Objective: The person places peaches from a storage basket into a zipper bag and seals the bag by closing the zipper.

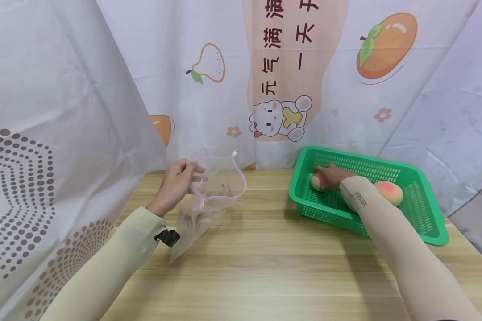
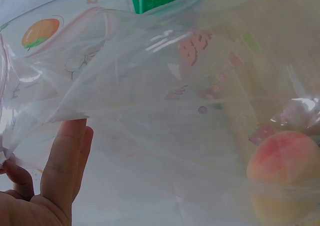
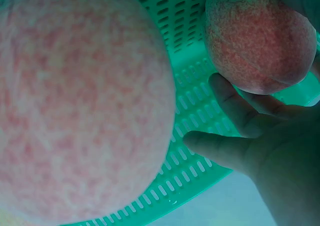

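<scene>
My left hand [image 1: 176, 185] pinches the rim of a clear zip bag [image 1: 221, 218] with a pink closure and printed fruit. The bag's mouth gapes to the right. Low inside it lies a pink and yellow peach [image 2: 282, 171], seen through the film in the left wrist view. Over in the green basket [image 1: 433, 209], my right hand [image 1: 334, 175] has its fingers round a peach [image 3: 260, 41] at the left end. Another peach [image 1: 389, 192] sits right of my forearm in the basket. A large peach [image 3: 80, 106] fills the left of the right wrist view.
The perforated basket stands at the back right of the wooden table [image 1: 265, 267]. A printed curtain [image 1: 217, 111] hangs behind the table's far edge, and a dotted cloth [image 1: 16, 200] covers the left side. My right sleeve [image 1: 389, 236] crosses the basket's front rim.
</scene>
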`<act>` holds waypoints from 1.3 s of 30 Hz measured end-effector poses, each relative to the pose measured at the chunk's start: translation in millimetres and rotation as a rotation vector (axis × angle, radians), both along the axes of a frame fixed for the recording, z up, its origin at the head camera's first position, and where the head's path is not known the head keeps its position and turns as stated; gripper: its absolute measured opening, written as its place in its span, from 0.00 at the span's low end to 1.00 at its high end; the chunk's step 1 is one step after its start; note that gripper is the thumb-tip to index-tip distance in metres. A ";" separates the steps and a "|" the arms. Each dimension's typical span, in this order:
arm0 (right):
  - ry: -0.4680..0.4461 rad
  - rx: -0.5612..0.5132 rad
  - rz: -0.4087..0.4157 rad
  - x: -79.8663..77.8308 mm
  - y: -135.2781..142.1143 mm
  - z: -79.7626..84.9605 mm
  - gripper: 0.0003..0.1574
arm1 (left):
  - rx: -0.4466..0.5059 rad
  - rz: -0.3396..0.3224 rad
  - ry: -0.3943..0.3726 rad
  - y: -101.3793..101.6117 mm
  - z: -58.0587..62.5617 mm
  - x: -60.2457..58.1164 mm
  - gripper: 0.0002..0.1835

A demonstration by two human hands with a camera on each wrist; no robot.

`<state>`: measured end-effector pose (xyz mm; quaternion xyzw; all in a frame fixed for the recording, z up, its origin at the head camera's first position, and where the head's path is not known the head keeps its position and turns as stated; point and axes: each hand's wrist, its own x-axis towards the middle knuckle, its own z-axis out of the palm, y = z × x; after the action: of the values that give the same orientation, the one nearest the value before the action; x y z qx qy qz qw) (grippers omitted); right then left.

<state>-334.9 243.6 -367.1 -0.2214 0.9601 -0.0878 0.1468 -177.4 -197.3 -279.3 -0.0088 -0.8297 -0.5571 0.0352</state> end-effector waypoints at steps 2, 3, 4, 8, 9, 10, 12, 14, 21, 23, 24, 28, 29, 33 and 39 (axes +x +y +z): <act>0.004 0.010 -0.004 2.0 1.4 0.3 0.39 | 0.005 -0.003 -0.004 0.7 -1.1 -0.9 0.18; 0.005 0.011 -0.011 2.7 1.6 0.4 0.39 | 0.003 -0.006 -0.002 0.8 -1.6 -1.2 0.18; 0.005 0.015 -0.017 3.7 1.3 0.9 0.39 | 0.002 -0.008 -0.001 0.7 -2.1 -1.4 0.18; -0.005 0.009 -0.025 4.9 -2.8 0.6 0.39 | -0.006 -0.014 -0.001 -1.5 -4.4 -0.3 0.19; -0.012 0.009 -0.026 4.9 -4.2 -0.2 0.39 | -0.013 -0.014 -0.001 -2.3 -5.0 0.4 0.20; -0.019 0.009 -0.026 5.3 -5.8 -0.8 0.39 | -0.016 -0.012 -0.003 -3.0 -5.6 0.9 0.20; -0.037 0.007 -0.035 5.1 -8.0 -2.9 0.39 | -0.018 -0.011 -0.008 -3.9 -6.7 1.8 0.21; -0.055 0.007 -0.050 4.7 -8.6 -4.3 0.39 | -0.023 -0.010 -0.010 -4.0 -7.2 2.2 0.21; -0.008 -0.062 -0.025 1.4 -1.4 5.0 0.46 | -0.029 -0.011 -0.002 -2.5 -5.1 2.3 0.21; 0.034 -0.083 -0.003 -0.4 2.4 10.0 0.51 | -0.026 -0.013 0.006 -2.2 -3.7 2.0 0.21; 0.052 -0.097 0.003 -0.7 4.5 12.9 0.53 | -0.023 -0.014 0.009 -2.1 -3.1 1.8 0.21; 0.079 -0.168 0.007 -0.5 14.2 20.7 0.61 | -0.017 -0.014 0.012 -0.4 -1.3 0.5 0.21; 0.084 -0.180 0.004 0.3 16.7 21.7 0.63 | -0.017 -0.013 0.010 0.2 -1.3 0.1 0.21; 0.098 -0.202 -0.014 5.2 26.2 20.9 0.66 | -0.029 -0.007 0.000 2.6 -2.6 -0.8 0.20; 0.149 -0.057 -0.032 11.3 29.1 11.5 0.66 | -0.050 -0.009 0.002 6.1 -4.7 -2.2 0.20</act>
<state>-323.6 272.7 -355.7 -0.2161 0.9688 -0.1009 0.0668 -179.6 -191.2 -284.0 -0.0141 -0.8434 -0.5362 0.0331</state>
